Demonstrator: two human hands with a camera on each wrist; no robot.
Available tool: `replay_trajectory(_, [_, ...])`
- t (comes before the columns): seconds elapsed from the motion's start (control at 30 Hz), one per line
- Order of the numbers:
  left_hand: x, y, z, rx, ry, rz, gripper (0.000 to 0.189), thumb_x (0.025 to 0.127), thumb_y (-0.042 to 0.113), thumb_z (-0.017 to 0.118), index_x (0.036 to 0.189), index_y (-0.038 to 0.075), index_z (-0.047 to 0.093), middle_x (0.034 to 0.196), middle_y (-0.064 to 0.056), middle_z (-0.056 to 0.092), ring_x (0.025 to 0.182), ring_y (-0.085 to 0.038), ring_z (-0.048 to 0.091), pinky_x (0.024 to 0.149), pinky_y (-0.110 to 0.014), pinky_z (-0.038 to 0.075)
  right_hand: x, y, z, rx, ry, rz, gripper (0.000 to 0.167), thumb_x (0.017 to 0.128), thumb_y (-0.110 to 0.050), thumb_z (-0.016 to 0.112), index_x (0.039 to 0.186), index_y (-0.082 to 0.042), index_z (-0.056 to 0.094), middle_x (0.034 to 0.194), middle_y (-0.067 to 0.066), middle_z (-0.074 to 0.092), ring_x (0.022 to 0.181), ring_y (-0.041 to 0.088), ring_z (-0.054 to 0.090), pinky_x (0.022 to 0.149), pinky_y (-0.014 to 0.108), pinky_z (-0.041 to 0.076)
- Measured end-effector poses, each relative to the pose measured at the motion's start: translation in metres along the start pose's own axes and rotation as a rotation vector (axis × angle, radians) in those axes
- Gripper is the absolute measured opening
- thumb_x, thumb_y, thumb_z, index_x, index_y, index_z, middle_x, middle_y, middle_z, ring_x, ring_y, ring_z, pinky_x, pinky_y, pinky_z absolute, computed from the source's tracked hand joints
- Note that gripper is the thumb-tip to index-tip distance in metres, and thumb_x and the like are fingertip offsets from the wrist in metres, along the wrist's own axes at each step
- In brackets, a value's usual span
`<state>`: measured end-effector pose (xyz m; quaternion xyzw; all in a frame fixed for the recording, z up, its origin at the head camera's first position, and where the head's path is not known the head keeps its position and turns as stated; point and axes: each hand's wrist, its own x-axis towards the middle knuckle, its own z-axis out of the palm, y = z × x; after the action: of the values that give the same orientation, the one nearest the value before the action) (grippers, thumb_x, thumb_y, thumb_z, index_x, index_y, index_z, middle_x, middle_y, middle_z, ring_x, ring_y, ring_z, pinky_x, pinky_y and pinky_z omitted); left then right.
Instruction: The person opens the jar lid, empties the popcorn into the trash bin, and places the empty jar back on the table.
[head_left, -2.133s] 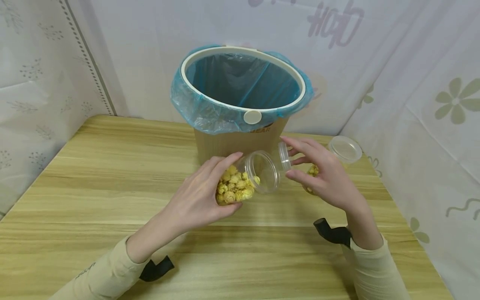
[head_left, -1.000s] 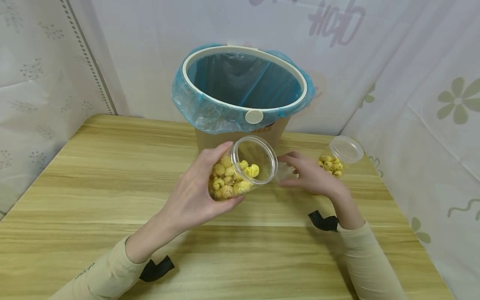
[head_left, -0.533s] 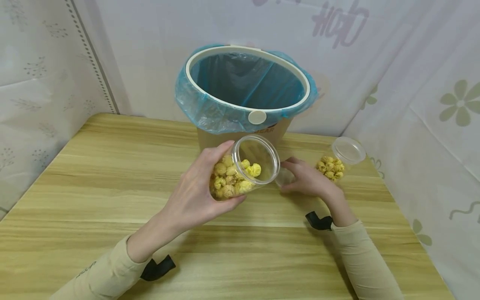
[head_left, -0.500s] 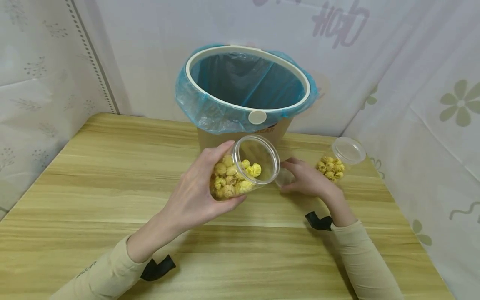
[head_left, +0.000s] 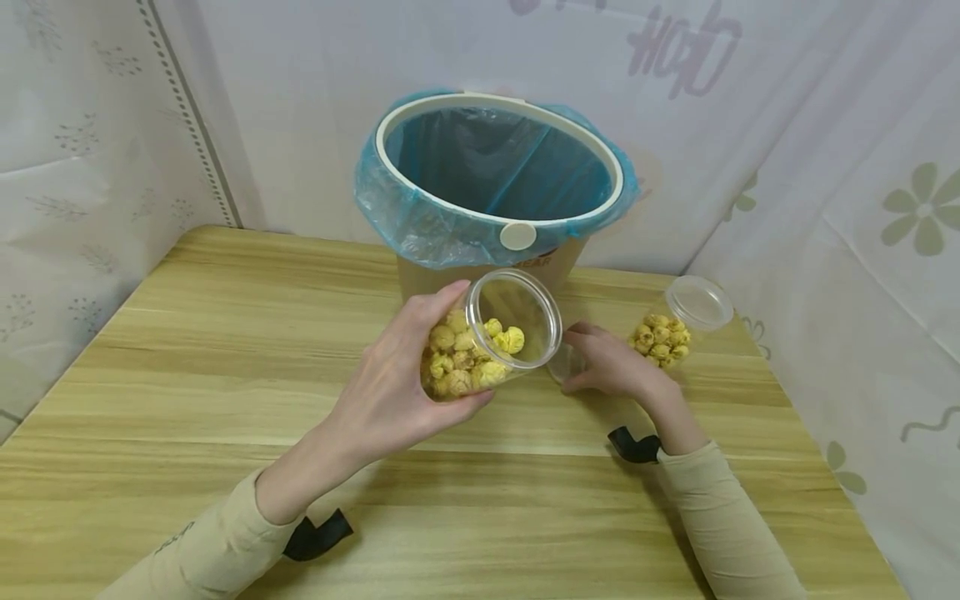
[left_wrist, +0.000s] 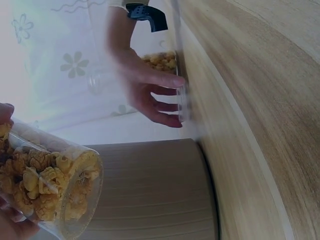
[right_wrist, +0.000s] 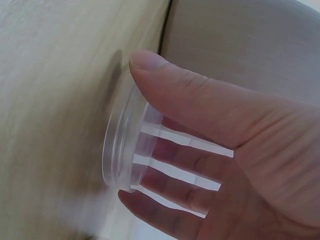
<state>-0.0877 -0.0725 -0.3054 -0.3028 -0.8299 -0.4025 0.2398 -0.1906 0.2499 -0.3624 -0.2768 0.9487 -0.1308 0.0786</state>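
My left hand [head_left: 390, 387] grips a clear plastic jar [head_left: 517, 287] from its left side, thumb below and fingers above. The open jar is tilted, its mouth turned up and to the right, and yellow popcorn [head_left: 457, 358] lies inside. In the left wrist view the jar's base [left_wrist: 82, 195] faces the camera. My right hand [head_left: 611, 362] pinches a clear round lid [right_wrist: 125, 140] by its edge, between the thumb and the fingertips. The lid is low, right at the tabletop, just right of the jar and partly hidden by the fingers in the head view.
Behind the hands stands a beige bin [head_left: 487, 275] lined with a blue bag [head_left: 435, 233] under a white rim ring [head_left: 517, 221]. A second clear jar with a lid [head_left: 699, 302] and popcorn [head_left: 660, 340] stands at the right on the wooden table [head_left: 225, 350].
The right hand has carried the lid from beside the jar's mouth down to the tabletop. The left hand has turned the jar's mouth more upward. In the last half second little has moved.
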Motion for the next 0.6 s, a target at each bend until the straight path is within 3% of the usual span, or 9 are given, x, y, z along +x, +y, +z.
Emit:
replay_trajectory(0.3, [0.002, 0.003, -0.006, -0.018, 0.007, 0.022, 0.105, 0.07, 0.03, 0.093, 0.156, 0.02, 0.035, 0.14, -0.003, 0.056, 0.117, -0.017, 0.058, 0.092, -0.041, 0.058, -0.002, -0.002, 0.004, -0.027, -0.018, 0.042, 0.069, 0.078, -0.027, 0.088, 0.135, 0.002, 0.061, 0.138, 0.023, 0.06, 0.125, 0.04, 0.06, 0.105, 0.055, 0.051])
replay_trajectory(0.6, [0.003, 0.006, -0.015, -0.027, 0.029, 0.026, 0.106, 0.07, 0.03, 0.093, 0.157, 0.02, 0.033, 0.141, -0.004, 0.055, 0.119, -0.017, 0.059, 0.093, -0.042, 0.058, -0.001, -0.005, 0.006, -0.001, -0.022, 0.039, 0.08, 0.082, -0.035, 0.087, 0.145, 0.002, 0.054, 0.142, 0.028, 0.057, 0.13, 0.044, 0.056, 0.108, 0.057, 0.048])
